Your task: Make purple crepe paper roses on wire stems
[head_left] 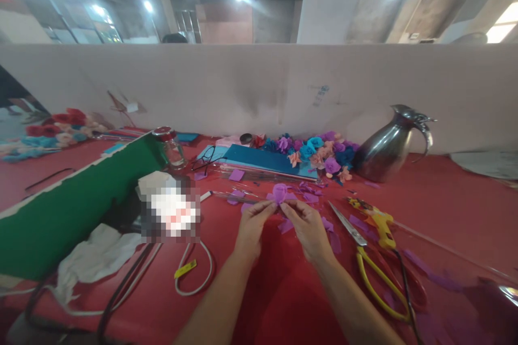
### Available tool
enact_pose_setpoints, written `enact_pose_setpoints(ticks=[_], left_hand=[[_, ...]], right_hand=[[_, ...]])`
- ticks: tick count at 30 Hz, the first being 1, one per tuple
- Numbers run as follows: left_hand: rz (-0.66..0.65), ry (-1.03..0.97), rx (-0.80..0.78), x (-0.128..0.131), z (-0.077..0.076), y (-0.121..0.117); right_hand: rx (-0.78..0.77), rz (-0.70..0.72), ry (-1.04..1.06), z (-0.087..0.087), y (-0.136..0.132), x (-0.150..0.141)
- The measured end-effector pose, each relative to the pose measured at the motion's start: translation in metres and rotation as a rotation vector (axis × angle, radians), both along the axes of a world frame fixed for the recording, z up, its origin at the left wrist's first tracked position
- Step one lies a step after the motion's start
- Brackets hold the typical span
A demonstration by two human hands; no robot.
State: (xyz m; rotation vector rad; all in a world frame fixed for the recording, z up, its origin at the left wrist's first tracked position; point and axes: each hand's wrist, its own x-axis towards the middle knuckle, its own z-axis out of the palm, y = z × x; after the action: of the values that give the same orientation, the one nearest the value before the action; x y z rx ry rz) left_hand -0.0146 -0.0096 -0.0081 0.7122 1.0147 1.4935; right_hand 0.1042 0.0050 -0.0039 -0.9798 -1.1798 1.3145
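Note:
A purple paper flower [279,193] is pinched at its base between the fingertips of both hands, above the red table [275,302]. My left hand [254,222] closes on it from the left, thumb and forefinger together. From the other side my right hand [306,223] grips the same base, its thumb near the left thumb. Purple paper scraps [332,234] lie around and under the hands. To the right rest large scissors [364,259] with yellow handles, blades apart. Beside them is a yellow glue gun [382,226].
Finished paper flowers [319,151] are heaped at the back beside blue sheets [259,159]. A metal jug [384,143] stands right; a glass jar [174,151] stands left. A green partition [81,205], white cable [206,275] and crumpled tissue [97,253] occupy the left.

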Motion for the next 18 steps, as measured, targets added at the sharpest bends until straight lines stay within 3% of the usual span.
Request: enact_pose_setpoints(ticks=[18], left_hand=[[0.04,0.149,0.069,-0.0004,0.0038,-0.001]], right_hand=[[0.02,0.013,-0.019,-0.0023,-0.0003,-0.0016]])
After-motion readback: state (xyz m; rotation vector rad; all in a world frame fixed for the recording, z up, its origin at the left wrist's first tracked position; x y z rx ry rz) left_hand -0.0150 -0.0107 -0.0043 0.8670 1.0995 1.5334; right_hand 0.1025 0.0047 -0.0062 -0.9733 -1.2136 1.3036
